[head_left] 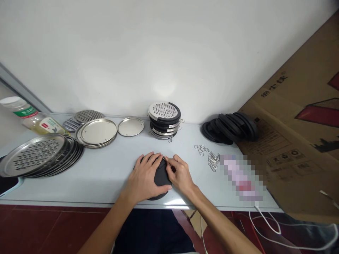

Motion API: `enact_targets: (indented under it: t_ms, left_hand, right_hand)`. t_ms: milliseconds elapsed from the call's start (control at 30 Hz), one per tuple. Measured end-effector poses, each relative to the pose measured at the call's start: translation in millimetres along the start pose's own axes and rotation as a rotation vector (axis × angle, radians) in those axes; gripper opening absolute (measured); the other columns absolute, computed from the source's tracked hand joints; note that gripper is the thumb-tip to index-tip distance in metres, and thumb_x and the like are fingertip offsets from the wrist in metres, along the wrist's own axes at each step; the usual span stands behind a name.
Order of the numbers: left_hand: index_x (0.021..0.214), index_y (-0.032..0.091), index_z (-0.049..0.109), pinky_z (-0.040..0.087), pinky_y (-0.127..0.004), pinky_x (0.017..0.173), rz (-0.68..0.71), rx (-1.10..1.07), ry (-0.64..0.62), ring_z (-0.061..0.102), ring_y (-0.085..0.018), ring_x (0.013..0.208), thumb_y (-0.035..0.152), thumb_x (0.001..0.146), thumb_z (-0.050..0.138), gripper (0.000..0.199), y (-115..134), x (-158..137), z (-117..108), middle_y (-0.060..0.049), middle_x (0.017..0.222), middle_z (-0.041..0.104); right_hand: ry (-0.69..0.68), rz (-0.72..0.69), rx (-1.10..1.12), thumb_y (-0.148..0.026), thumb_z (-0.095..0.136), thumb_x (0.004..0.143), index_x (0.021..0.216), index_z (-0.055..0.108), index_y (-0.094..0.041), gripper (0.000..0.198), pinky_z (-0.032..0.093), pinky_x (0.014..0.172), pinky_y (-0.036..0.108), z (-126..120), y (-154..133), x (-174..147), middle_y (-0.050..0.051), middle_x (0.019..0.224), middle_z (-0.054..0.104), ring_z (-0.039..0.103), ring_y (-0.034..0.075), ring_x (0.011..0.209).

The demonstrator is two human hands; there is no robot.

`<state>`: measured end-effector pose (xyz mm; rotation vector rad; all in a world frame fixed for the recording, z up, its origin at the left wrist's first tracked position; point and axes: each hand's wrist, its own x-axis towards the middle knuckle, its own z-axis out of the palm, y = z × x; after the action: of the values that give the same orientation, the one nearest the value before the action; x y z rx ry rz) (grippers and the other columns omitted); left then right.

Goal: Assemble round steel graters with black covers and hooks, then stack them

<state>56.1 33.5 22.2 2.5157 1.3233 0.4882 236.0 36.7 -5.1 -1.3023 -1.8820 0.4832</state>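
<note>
A round black disc [162,177] lies at the table's front edge. My left hand [145,176] spans it, fingers across the far side and thumb along the near right edge, gripping it against the table. Against the disc's far right rim my right hand [181,174] is closed in a pinch. A thin bit of metal seems to show at those fingertips, too small to name. To the right lie loose metal rings [201,149] and several elongated metal hooks [212,162]. Behind my hands stands a stack of round graters with black rims [164,120].
On the left are a stack of perforated grater discs [39,155], plain metal discs [97,132], a single metal disc [130,126] and a bottle [34,118]. Black rim pieces [229,127] are piled at back right. A cardboard box [293,141] borders the right, near a white cable [267,220].
</note>
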Motion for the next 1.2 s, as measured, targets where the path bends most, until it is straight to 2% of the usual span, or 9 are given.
enact_targets:
  t_ms: [367,933,1100,1200]
  left_hand:
    - [0.147,0.024,0.038,0.023,-0.053,0.116,0.009,-0.01,0.008,0.036,-0.036,0.138,0.059,0.069,0.073,0.092,1.5,1.1,-2.2,-0.008,0.147,0.049]
    - [0.144,0.021,0.042,0.017,-0.059,0.116,-0.021,0.012,0.001,0.033,-0.038,0.139,0.06,0.067,0.072,0.091,5.6,1.7,-3.3,-0.009,0.146,0.05]
    - [0.139,0.019,0.046,0.011,-0.064,0.115,-0.058,0.024,0.003,0.031,-0.042,0.139,0.061,0.062,0.073,0.092,10.8,4.4,-3.0,-0.01,0.148,0.048]
    - [0.139,0.018,0.044,0.016,-0.063,0.114,-0.063,0.003,-0.011,0.032,-0.042,0.138,0.059,0.056,0.076,0.098,13.1,6.2,-1.3,-0.011,0.148,0.047]
  right_hand:
    - [0.004,-0.03,-0.018,-0.012,0.046,0.092,0.107,0.071,-0.017,0.029,0.044,0.061,0.026,-1.5,-0.1,0.5,0.001,0.074,0.046,0.051,0.015,0.065]
    - [0.01,-0.07,-0.035,-0.01,0.046,0.09,0.098,0.072,-0.015,0.027,0.044,0.059,0.027,0.6,2.1,0.7,0.001,0.073,0.046,0.051,0.015,0.063]
    - [0.046,-0.084,-0.042,-0.012,0.046,0.091,0.1,0.071,-0.014,0.027,0.045,0.058,0.027,2.0,4.1,-0.8,0.001,0.072,0.046,0.051,0.016,0.061]
    - [0.037,-0.08,-0.062,-0.013,0.046,0.092,0.1,0.071,-0.014,0.027,0.045,0.059,0.027,1.9,4.4,-1.2,0.001,0.072,0.046,0.05,0.015,0.061]
